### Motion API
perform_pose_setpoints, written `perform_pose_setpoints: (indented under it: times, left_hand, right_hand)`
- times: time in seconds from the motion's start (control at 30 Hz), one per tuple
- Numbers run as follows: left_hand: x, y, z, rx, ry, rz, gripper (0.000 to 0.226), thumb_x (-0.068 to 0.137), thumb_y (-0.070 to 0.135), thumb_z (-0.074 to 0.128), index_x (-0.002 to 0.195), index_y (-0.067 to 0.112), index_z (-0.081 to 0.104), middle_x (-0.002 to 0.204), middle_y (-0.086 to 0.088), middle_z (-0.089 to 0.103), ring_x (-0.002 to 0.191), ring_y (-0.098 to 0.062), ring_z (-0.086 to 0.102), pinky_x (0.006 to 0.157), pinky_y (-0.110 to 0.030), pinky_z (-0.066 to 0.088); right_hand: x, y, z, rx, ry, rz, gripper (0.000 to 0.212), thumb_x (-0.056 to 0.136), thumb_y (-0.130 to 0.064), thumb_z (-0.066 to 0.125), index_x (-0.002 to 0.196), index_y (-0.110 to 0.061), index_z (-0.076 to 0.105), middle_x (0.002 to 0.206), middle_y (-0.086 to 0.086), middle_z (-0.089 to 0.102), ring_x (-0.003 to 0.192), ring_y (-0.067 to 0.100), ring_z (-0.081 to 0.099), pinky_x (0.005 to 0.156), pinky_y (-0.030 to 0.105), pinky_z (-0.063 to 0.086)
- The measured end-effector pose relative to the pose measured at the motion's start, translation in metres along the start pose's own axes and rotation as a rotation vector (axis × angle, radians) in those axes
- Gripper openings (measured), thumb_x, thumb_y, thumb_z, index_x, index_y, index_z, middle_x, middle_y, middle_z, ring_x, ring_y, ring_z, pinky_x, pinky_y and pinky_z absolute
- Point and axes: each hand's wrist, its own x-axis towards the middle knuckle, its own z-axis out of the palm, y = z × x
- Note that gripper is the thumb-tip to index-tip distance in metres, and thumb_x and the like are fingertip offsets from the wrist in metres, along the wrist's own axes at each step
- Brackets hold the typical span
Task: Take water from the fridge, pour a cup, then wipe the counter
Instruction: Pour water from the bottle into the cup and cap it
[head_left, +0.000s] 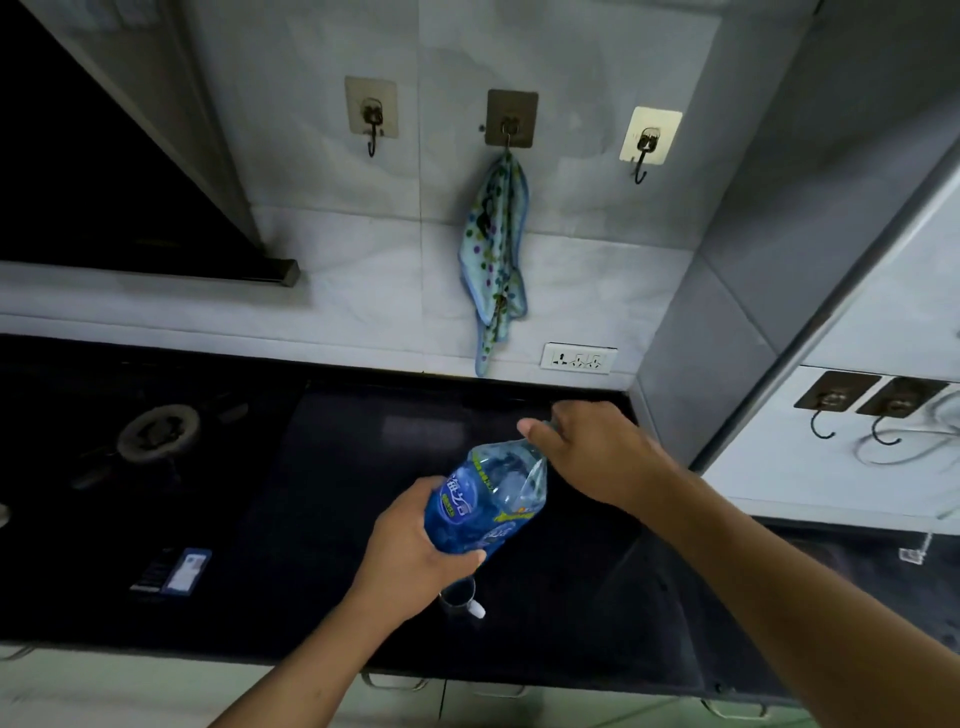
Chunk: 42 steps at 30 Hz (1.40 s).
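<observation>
— How are the fingers set?

— The left hand (415, 545) is wrapped round the lower body of the bottle (485, 501), fingers curled close, thumb laid across the near side. The right hand (592, 449) is closed over the bottle's far, upper end; the thumb is seen pressed against the clear plastic, while the other fingertips are hidden behind the hand, so what is pinched there cannot be told.

— Which way is the bottle pointed?

— It is held tilted above the counter (322, 493), its long axis run from the near left up toward the far right corner. The lower end is kept just above the cup (460, 597), which is stood near the counter's front edge, partly covered by the left hand.

— Materials and shapes?

— The bottle is made of clear, creased plastic, blue-tinted, with a glossy blue label. The cup is dark and round, with a pale handle. The counter is dark and matte. A dotted, soft cloth (496, 249) is hung limp from the middle hook (509, 132) on the pale tiled wall, above the counter's back edge. A white socket (577, 358) is set just beside the cloth's tip.
</observation>
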Motion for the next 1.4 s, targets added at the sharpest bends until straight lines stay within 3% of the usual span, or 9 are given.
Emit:
perform_pose_setpoints:
  times: [0.13,0.2,0.37,0.53,0.7,0.9,1.2,1.3,1.4]
  left_hand:
    - [0.008,-0.001,-0.017,-0.072,-0.265,-0.014,0.066,0.058,0.002,0.090,0.113,0.027,0.064,0.107,-0.003,0.074,0.097,-0.016,0.072,0.084,-0.032,0.058]
    - [0.011,0.003,-0.020,-0.077,-0.377,-0.011,0.064,0.059,0.003,0.090,0.114,0.025,0.064,0.108,-0.008,0.074,0.098,-0.018,0.072,0.084,-0.034,0.057]
    - [0.005,0.016,-0.005,0.092,-0.086,0.057,0.062,0.051,0.022,0.091,0.104,0.034,0.063,0.098,0.010,0.074,0.089,-0.003,0.071,0.080,-0.023,0.058]
    - [0.009,0.022,-0.028,-0.131,-0.438,0.003,0.065,0.062,-0.004,0.088,0.117,0.019,0.063,0.107,-0.005,0.075,0.097,-0.020,0.072,0.082,-0.036,0.058]
    - [-0.003,0.034,-0.009,0.042,-0.201,0.018,0.058,0.056,0.013,0.091,0.104,0.031,0.064,0.098,0.010,0.076,0.088,-0.004,0.072,0.081,-0.026,0.059]
    - [-0.002,0.034,-0.017,-0.052,-0.312,0.049,0.065,0.059,0.000,0.090,0.114,0.023,0.063,0.105,-0.003,0.075,0.097,-0.018,0.073,0.084,-0.030,0.059]
    - [-0.008,0.049,0.018,0.005,-0.106,-0.026,0.060,0.059,0.012,0.092,0.108,0.030,0.061,0.102,0.009,0.076,0.090,-0.006,0.074,0.082,-0.032,0.062]
    - [-0.010,0.051,0.026,-0.026,-0.001,-0.036,0.059,0.059,0.009,0.091,0.104,0.031,0.061,0.100,0.005,0.076,0.090,-0.013,0.075,0.082,-0.039,0.062]
    - [-0.013,0.057,0.029,-0.109,0.103,-0.073,0.059,0.062,0.003,0.090,0.108,0.026,0.062,0.102,-0.003,0.076,0.092,-0.021,0.075,0.083,-0.044,0.061]
  right_hand:
    - [-0.008,0.009,-0.011,-0.111,0.193,-0.694,0.036,0.093,-0.043,0.045,0.070,-0.015,0.042,0.065,0.000,0.046,0.059,0.023,0.043,0.052,0.033,0.033]
    - [-0.007,0.010,-0.017,-0.141,0.231,-0.792,0.031,0.092,-0.033,0.046,0.068,-0.013,0.046,0.066,0.005,0.048,0.058,0.026,0.046,0.051,0.034,0.034]
    - [0.000,0.004,-0.008,-0.173,0.059,0.026,0.054,0.093,-0.056,0.030,0.062,-0.016,0.048,0.071,0.006,0.062,0.075,0.033,0.064,0.069,0.038,0.052]
    - [-0.015,0.007,-0.027,-0.060,0.241,-0.850,0.042,0.096,-0.042,0.039,0.067,-0.012,0.044,0.063,0.004,0.044,0.055,0.027,0.043,0.051,0.035,0.033]
    - [-0.006,-0.006,-0.026,-0.133,0.084,0.067,0.049,0.096,-0.047,0.034,0.060,-0.016,0.046,0.070,0.008,0.056,0.077,0.035,0.061,0.069,0.035,0.046]
    - [-0.018,0.006,-0.031,0.026,0.223,-0.638,0.045,0.096,-0.037,0.041,0.058,-0.014,0.040,0.052,0.000,0.043,0.046,0.024,0.042,0.045,0.038,0.036]
    - [-0.008,0.006,-0.030,0.061,0.256,-0.064,0.057,0.094,-0.046,0.040,0.050,-0.011,0.037,0.047,0.002,0.046,0.054,0.027,0.054,0.060,0.033,0.050]
    - [-0.017,0.016,-0.016,0.551,0.215,-0.068,0.064,0.091,-0.069,0.042,0.060,-0.013,0.045,0.053,-0.005,0.048,0.052,0.011,0.047,0.057,0.031,0.045]
    - [-0.029,0.024,0.012,0.971,0.087,0.036,0.066,0.080,-0.082,0.039,0.085,-0.021,0.063,0.083,-0.003,0.070,0.079,0.013,0.066,0.081,0.040,0.057]
